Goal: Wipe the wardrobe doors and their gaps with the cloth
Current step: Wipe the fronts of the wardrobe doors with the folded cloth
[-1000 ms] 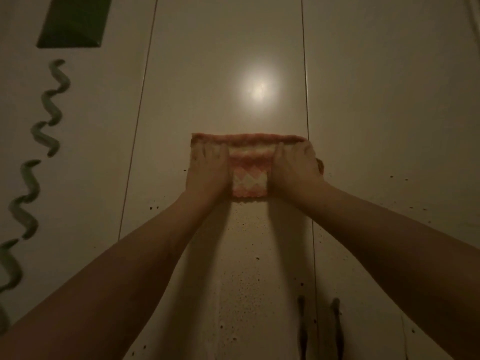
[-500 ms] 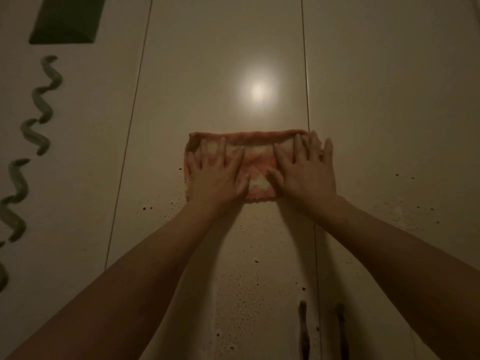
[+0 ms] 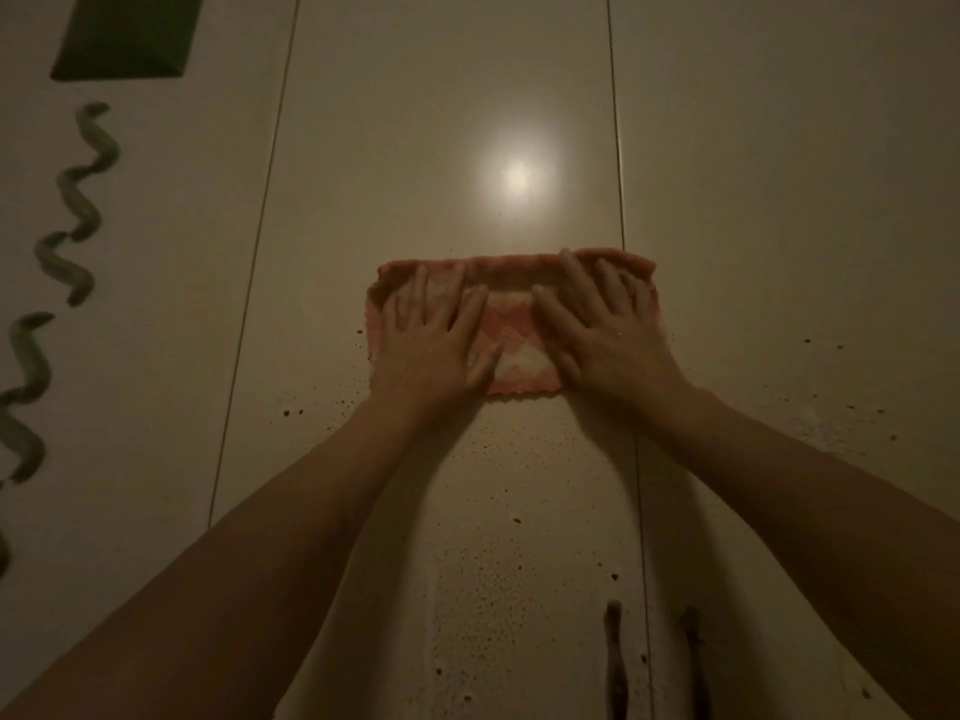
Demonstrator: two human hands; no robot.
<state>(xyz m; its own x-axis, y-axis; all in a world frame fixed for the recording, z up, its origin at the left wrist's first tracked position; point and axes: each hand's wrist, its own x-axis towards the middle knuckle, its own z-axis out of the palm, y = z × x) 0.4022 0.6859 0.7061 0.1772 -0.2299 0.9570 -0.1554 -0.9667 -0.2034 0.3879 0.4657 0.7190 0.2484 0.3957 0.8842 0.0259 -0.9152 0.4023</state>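
A pink and white folded cloth (image 3: 511,324) lies flat against the pale middle wardrobe door (image 3: 415,148). My left hand (image 3: 434,340) presses its left half with fingers spread and straight. My right hand (image 3: 605,330) presses its right half the same way, over the gap (image 3: 615,148) between the middle and right doors. Dark specks dot the door below the cloth.
Two dark vertical handles (image 3: 615,662) flank the right gap near the bottom. Another gap (image 3: 260,241) runs on the left. The left door carries a green wavy decoration (image 3: 78,200) and a dark green rectangle (image 3: 124,33). A light glare (image 3: 517,176) shines above the cloth.
Both hands went from curled on the cloth to flat with fingers spread. The cloth with both hands has shifted slightly right, now reaching over the right gap.
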